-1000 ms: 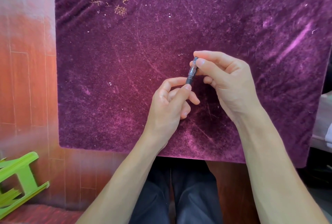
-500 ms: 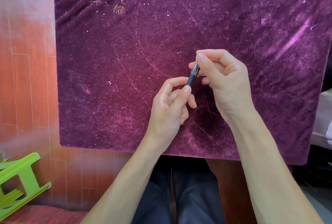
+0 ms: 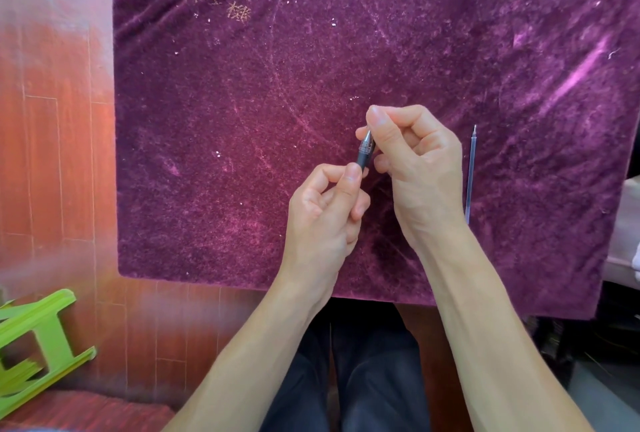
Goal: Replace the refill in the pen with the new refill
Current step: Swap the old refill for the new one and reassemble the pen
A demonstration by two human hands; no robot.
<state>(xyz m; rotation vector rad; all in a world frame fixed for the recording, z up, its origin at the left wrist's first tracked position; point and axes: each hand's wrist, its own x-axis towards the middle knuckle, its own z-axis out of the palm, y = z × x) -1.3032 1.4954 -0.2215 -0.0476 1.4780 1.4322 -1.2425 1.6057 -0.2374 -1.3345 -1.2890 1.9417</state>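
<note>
A dark pen (image 3: pixel 364 154) with a silver ribbed tip stands nearly upright between both hands over the purple velvet cloth (image 3: pixel 242 120). My left hand (image 3: pixel 325 210) pinches its lower barrel between thumb and forefinger; most of the barrel is hidden in that hand. My right hand (image 3: pixel 412 165) closes its thumb and fingers on the silver tip end. A thin clear refill (image 3: pixel 470 175) with a metal point lies flat on the cloth just right of my right hand, pointing away from me, untouched.
The cloth covers a table whose near edge (image 3: pixel 277 288) runs above my dark-trousered knees (image 3: pixel 363 379). A green plastic stool (image 3: pixel 38 341) stands on the red wooden floor at lower left. A pale object (image 3: pixel 627 224) sits past the cloth's right edge.
My right thumb has shifted up the pen's tip end, and the silver ribbed tip now shows. The refill on the cloth has come into sight beside my right hand.
</note>
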